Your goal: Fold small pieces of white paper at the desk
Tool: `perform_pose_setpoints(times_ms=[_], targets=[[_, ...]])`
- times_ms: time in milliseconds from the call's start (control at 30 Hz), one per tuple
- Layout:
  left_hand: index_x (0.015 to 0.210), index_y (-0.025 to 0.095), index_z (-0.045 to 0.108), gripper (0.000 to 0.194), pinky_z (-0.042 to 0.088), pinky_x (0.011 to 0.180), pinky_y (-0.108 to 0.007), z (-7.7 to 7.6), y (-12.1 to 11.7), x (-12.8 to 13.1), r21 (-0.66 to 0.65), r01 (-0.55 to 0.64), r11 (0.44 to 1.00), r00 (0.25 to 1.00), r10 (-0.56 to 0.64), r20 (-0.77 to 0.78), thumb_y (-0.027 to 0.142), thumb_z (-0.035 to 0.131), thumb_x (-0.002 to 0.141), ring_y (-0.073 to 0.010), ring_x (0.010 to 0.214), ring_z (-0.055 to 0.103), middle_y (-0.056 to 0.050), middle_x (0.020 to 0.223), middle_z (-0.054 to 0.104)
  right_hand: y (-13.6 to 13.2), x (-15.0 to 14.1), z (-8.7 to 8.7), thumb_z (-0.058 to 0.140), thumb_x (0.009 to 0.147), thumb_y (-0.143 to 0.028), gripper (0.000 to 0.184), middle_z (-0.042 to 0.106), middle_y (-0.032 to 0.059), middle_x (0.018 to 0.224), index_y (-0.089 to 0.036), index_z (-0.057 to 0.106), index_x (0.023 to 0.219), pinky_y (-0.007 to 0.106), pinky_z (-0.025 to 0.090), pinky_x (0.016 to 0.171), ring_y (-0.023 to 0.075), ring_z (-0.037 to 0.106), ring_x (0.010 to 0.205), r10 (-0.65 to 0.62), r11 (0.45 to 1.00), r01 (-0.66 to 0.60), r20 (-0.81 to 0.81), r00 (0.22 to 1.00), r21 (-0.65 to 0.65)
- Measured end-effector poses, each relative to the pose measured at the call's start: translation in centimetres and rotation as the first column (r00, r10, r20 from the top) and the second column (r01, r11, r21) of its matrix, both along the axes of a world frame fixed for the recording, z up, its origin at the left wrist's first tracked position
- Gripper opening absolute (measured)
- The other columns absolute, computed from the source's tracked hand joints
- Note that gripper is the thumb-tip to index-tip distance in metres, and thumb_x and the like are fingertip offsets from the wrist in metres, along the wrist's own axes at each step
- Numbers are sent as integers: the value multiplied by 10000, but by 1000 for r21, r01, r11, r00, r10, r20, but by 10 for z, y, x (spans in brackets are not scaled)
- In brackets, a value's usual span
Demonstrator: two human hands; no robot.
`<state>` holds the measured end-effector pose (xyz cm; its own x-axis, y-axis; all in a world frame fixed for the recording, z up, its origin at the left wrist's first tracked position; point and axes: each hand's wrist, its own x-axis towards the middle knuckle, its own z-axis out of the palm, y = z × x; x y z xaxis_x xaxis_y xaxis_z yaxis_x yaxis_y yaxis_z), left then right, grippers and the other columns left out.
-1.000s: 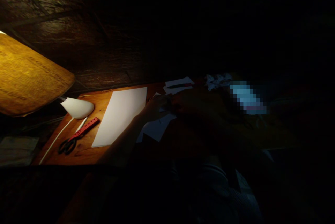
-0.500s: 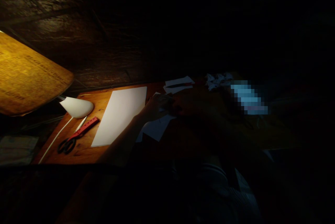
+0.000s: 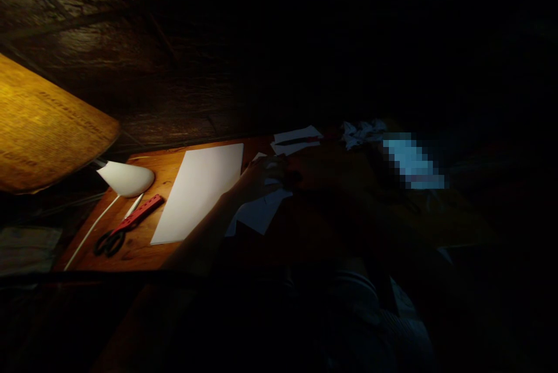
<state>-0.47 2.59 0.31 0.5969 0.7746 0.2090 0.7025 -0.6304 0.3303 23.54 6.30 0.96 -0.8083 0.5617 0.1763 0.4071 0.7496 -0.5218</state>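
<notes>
In the shadowed middle of the table, my left hand (image 3: 257, 175) lies on a folded sheet of paper (image 3: 261, 210), with its fingers bent over the paper's upper part. White patches of the sheet show between and below those fingers. My right hand (image 3: 294, 176) is a dim shape just beside the left fingertips, close to the same paper; its fingers are lost in the dark. To the left of my left forearm lies a flat stack of white paper (image 3: 200, 193), brightly lit by the lamp.
A lamp with a yellowish shade (image 3: 52, 129) and white base (image 3: 128, 178) stands at the left. Near it lie black-handled scissors (image 3: 111, 240), a red perforated strip (image 3: 142, 210) and a white pen-like stick (image 3: 133, 205). Paper pieces (image 3: 296, 136) and crumpled paper (image 3: 361, 132) lie farther back.
The view has shifted very slightly. My left fingers have moved a little over the folded paper, and more white shows between them. The other things lie as before.
</notes>
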Motion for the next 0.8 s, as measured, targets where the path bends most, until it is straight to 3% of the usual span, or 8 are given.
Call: perform_pose_setpoints(times_ms=[167,500,800], targets=[[974,302,815,95,436,1177,-605,1,-1,2,-2,11,1000,999,-11,32,316,780,887,-325,1382,529,-45,1490,588,0,-1,0,793,816,-264,187,723,92,1054,-152,767,963,298,476,779,193,637,875,-22,1000,22,36,999,-6],[1108,290,781,264,482,1165,-573,0,1,-5,-7,-31,999,994,32,101,387,822,866,-317,1376,535,-85,1421,584,2,-1,-1,841,759,-222,161,733,71,1018,-163,766,888,266,472,741,173,645,841,-46,996,47,12,999,-78],[1154,257,731,342,494,1154,-560,2,-1,3,-9,-111,994,991,111,74,265,825,826,-318,1357,547,-93,1392,585,0,-1,0,811,793,-212,115,726,62,959,-161,760,882,265,465,723,170,626,812,-51,990,55,32,998,-132]])
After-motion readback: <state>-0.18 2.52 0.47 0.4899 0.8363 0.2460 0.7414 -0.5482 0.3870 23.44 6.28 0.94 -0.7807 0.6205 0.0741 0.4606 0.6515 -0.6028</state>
